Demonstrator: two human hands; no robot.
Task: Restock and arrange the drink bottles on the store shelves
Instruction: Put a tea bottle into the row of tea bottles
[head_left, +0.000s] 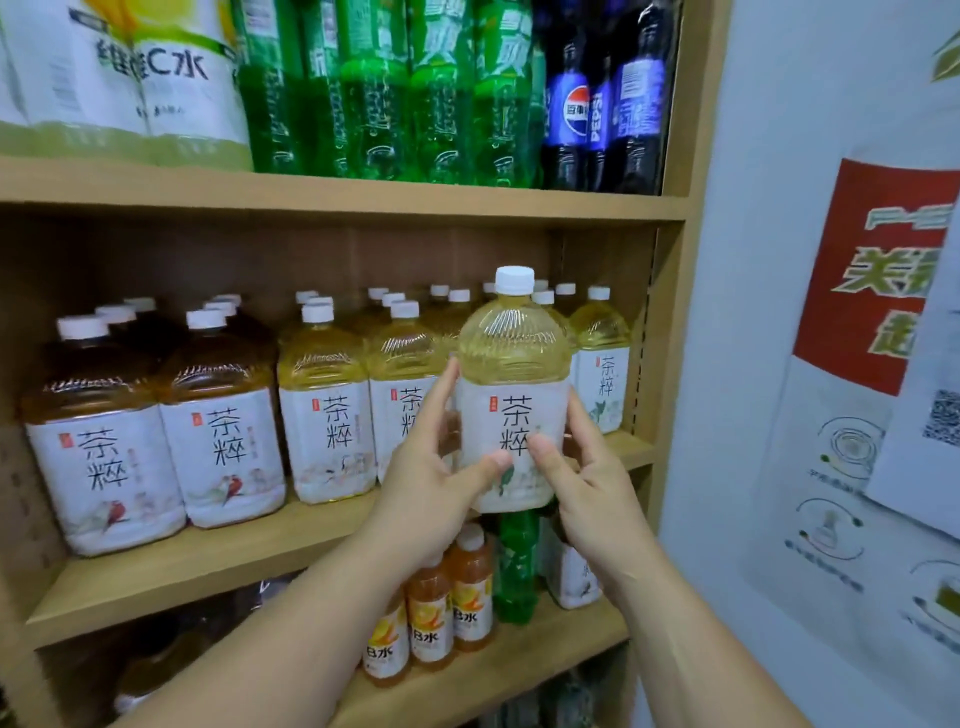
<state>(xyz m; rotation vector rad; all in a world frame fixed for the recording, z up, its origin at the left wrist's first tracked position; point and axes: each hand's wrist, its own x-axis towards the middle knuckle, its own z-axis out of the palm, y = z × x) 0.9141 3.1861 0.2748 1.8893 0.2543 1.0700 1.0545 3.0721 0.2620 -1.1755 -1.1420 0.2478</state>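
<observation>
Pale-yellow tea in a clear plastic bottle with white cap and white paper label (512, 374): upright, held in both hands just in front of the middle wooden shelf board (208, 577), base off the board.

Left hand (428, 483) is on the bottle's left side, thumb across the label front, index finger straight up the side. Right hand (589, 480) is on the right side, thumb on the label front, the rest behind. Fingers (448, 384) of both hands are clamped on the bottle.

- Left of the fingers, same shelf: rows of matching yellow-tea bottles (327, 410). Farther left are two rows of dark-brown tea bottles (161, 431) with the same white labels.
- Just right of the fingers: one more yellow-tea bottle with a green-print label (602, 374), close to the shelf's side panel.
- Behind the fingers: white caps of more bottles. Can't tell whether there is a front-row gap, the held bottle covers it.
- Below the fingers, lower shelf: small orange-drink bottles (431, 618), a green plastic bottle (514, 566) and a white-labelled bottle (571, 577) partly hidden by the right wrist.
- Above the fingers, top shelf: green soda bottles (395, 88), dark cola bottles with blue labels (592, 104) and a shrink-wrapped pack of yellow-green drink (130, 78).
- Far right of the fingers: white wall with a red-and-white poster (857, 291).
</observation>
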